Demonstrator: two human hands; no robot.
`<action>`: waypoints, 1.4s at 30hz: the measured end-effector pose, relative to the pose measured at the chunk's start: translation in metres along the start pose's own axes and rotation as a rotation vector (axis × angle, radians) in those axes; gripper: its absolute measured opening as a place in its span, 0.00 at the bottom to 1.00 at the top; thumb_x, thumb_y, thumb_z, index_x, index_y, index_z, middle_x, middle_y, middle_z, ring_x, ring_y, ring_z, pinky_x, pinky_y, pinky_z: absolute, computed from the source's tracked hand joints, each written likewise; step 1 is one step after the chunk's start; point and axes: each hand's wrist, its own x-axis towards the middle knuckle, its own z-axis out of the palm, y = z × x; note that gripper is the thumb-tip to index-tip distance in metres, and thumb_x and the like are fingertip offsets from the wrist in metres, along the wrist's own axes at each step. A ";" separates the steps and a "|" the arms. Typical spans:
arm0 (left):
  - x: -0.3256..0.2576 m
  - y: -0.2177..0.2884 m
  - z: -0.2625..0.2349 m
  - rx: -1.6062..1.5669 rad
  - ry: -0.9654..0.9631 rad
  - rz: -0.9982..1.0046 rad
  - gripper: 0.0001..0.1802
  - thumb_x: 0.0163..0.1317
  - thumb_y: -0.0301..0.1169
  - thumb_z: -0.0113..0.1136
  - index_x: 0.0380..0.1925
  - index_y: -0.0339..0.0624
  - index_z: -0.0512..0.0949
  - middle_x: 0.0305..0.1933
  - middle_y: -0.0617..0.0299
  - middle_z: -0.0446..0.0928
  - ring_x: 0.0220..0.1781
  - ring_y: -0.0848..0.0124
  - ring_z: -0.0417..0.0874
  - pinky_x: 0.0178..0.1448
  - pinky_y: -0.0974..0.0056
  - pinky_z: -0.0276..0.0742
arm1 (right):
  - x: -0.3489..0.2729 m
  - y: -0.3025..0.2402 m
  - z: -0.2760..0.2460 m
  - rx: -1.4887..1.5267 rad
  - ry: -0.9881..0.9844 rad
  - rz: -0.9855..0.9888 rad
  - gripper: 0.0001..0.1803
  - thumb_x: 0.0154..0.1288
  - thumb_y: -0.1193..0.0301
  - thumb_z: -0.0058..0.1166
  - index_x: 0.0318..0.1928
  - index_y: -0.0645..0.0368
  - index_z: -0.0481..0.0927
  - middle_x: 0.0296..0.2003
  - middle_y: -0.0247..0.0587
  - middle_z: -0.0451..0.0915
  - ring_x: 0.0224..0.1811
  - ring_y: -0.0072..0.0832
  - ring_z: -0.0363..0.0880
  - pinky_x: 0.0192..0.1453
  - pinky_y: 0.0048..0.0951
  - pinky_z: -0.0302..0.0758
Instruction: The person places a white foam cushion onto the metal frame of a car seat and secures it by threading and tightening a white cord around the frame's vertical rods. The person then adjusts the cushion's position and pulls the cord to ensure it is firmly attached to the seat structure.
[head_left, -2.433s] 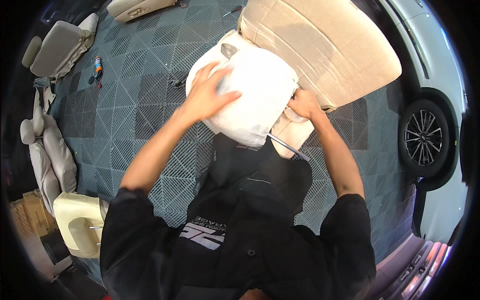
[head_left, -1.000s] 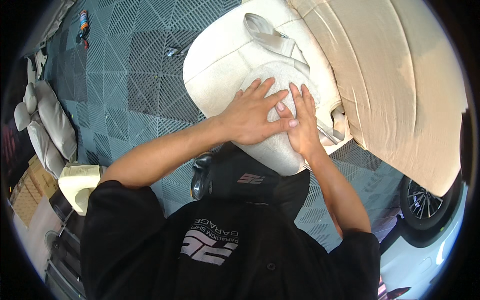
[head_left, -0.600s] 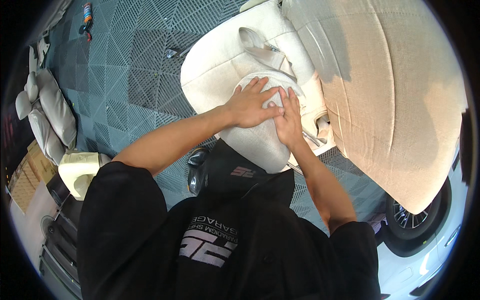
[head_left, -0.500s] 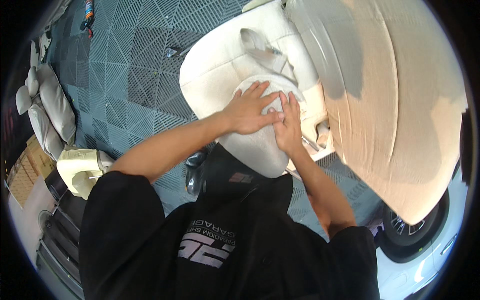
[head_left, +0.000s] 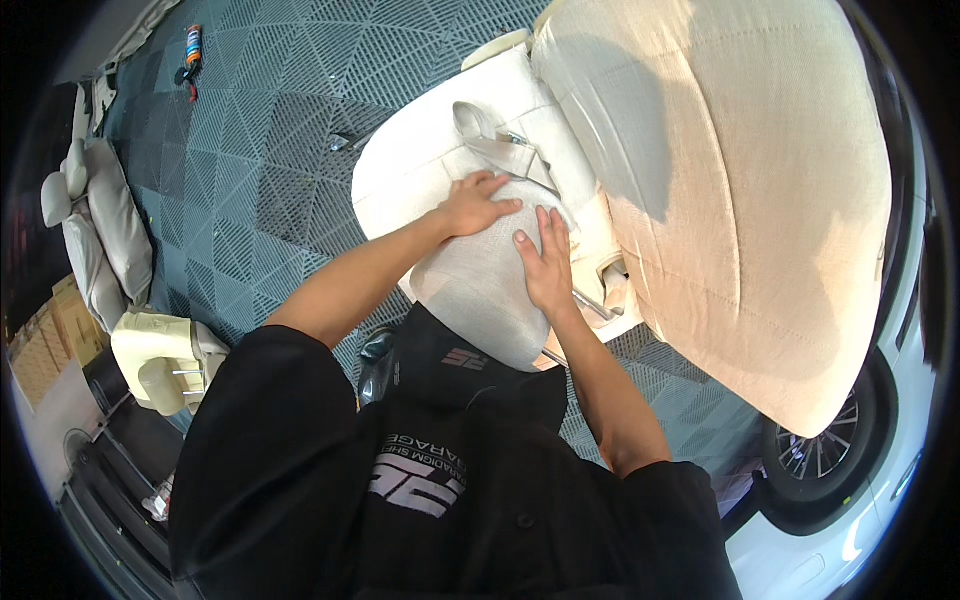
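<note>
Both bare forearms reached up from the lower edge and converged ahead of the chest. The left hand (head_left: 472, 205) lay palm down with fingers spread and slightly curled, wrist bent inward. The right hand (head_left: 547, 262) lay flat just beside it, fingers straight and together, fingertips nearly meeting the left's.
</note>
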 end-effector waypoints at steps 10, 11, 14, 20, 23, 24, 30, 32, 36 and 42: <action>-0.025 -0.099 0.037 -1.228 0.333 -0.218 0.30 0.71 0.52 0.54 0.58 0.38 0.76 0.57 0.54 0.78 0.61 0.67 0.75 0.67 0.54 0.71 | -0.011 0.011 0.002 0.111 0.080 0.028 0.45 0.72 0.45 0.51 0.76 0.65 0.60 0.78 0.61 0.53 0.82 0.52 0.48 0.84 0.43 0.46; -0.040 -0.066 0.029 -1.197 0.283 -0.335 0.45 0.68 0.63 0.48 0.67 0.33 0.69 0.65 0.46 0.72 0.67 0.58 0.73 0.70 0.49 0.69 | -0.010 0.018 0.001 0.162 0.078 0.046 0.45 0.73 0.44 0.48 0.77 0.64 0.58 0.79 0.58 0.52 0.83 0.49 0.46 0.84 0.41 0.45; -0.088 0.001 0.002 -1.229 0.082 -0.379 0.57 0.63 0.72 0.39 0.75 0.30 0.59 0.73 0.40 0.64 0.73 0.49 0.67 0.75 0.47 0.64 | -0.024 0.025 -0.006 0.276 0.066 -0.018 0.45 0.74 0.45 0.46 0.78 0.64 0.56 0.79 0.56 0.52 0.83 0.46 0.47 0.84 0.39 0.44; -0.106 -0.011 0.035 -1.633 0.039 -0.025 0.50 0.68 0.68 0.39 0.74 0.36 0.63 0.75 0.45 0.60 0.73 0.54 0.67 0.76 0.52 0.64 | -0.052 0.049 -0.032 0.626 0.105 -0.143 0.49 0.72 0.43 0.46 0.80 0.64 0.49 0.80 0.55 0.50 0.82 0.43 0.50 0.83 0.40 0.48; -0.076 0.013 0.070 -1.937 0.027 0.050 0.40 0.75 0.58 0.42 0.73 0.36 0.65 0.71 0.48 0.67 0.72 0.64 0.69 0.74 0.59 0.67 | -0.076 0.046 -0.046 0.796 0.205 -0.304 0.53 0.71 0.38 0.43 0.81 0.60 0.44 0.80 0.54 0.48 0.80 0.43 0.54 0.80 0.45 0.58; -0.072 0.031 0.080 -1.861 0.026 0.158 0.39 0.75 0.57 0.42 0.72 0.36 0.66 0.69 0.49 0.69 0.70 0.64 0.71 0.74 0.59 0.68 | -0.086 0.042 -0.049 0.935 0.250 -0.294 0.52 0.71 0.39 0.45 0.81 0.60 0.44 0.80 0.53 0.49 0.80 0.43 0.54 0.80 0.46 0.59; -0.102 0.090 0.097 -1.467 -0.339 0.590 0.34 0.78 0.53 0.44 0.68 0.35 0.69 0.59 0.56 0.79 0.61 0.67 0.78 0.68 0.64 0.72 | -0.153 0.076 -0.053 1.272 0.505 -0.272 0.52 0.71 0.42 0.50 0.81 0.59 0.44 0.79 0.52 0.52 0.79 0.43 0.56 0.79 0.46 0.62; -0.106 0.093 0.117 -1.529 -0.329 0.681 0.31 0.78 0.53 0.46 0.61 0.37 0.76 0.51 0.59 0.82 0.53 0.71 0.81 0.60 0.68 0.75 | -0.170 0.091 -0.047 1.336 0.535 -0.280 0.52 0.71 0.42 0.50 0.81 0.59 0.44 0.79 0.52 0.53 0.79 0.44 0.57 0.79 0.46 0.62; -0.114 0.094 0.138 -1.231 -0.110 0.680 0.25 0.77 0.50 0.51 0.39 0.38 0.83 0.31 0.67 0.78 0.34 0.78 0.74 0.40 0.70 0.70 | -0.191 0.112 -0.039 1.425 0.555 -0.295 0.53 0.70 0.42 0.51 0.81 0.59 0.44 0.78 0.52 0.53 0.78 0.44 0.58 0.79 0.46 0.63; -0.118 0.101 0.149 -1.219 0.137 0.484 0.21 0.75 0.46 0.57 0.30 0.41 0.81 0.25 0.70 0.75 0.28 0.81 0.72 0.33 0.72 0.67 | -0.189 0.123 -0.028 1.515 0.506 -0.321 0.53 0.70 0.42 0.52 0.81 0.60 0.44 0.78 0.53 0.54 0.78 0.44 0.59 0.79 0.45 0.63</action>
